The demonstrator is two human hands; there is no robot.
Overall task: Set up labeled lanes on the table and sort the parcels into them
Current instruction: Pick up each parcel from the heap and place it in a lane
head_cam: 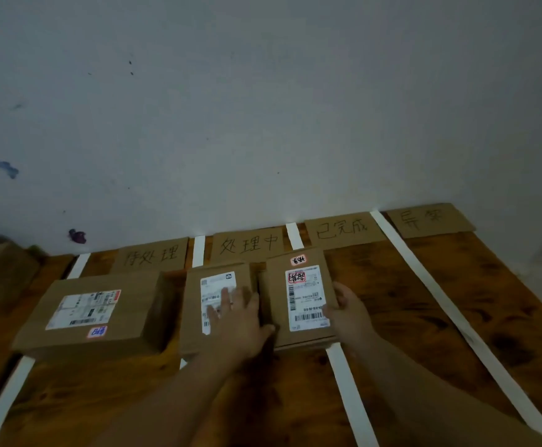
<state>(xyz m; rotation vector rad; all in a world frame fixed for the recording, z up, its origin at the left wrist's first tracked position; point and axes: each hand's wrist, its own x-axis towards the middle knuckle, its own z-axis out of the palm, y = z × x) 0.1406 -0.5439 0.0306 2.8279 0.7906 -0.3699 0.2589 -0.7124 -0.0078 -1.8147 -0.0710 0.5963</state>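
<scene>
Left hand (237, 317): flat, fingers straight, steadying middle brown cardboard parcel (213, 285), twelve o'clock.
Right hand (343, 312): grips red-stamped brown cardboard parcel (301, 295), one o'clock, likely to change its lane.

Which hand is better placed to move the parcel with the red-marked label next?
Right, likely. The right hand grips the red-marked parcel at its right edge; the left hand rests flat on the middle parcel.

Three parcels (95, 311) block the left; bare table (408, 301) lies to their right.
</scene>
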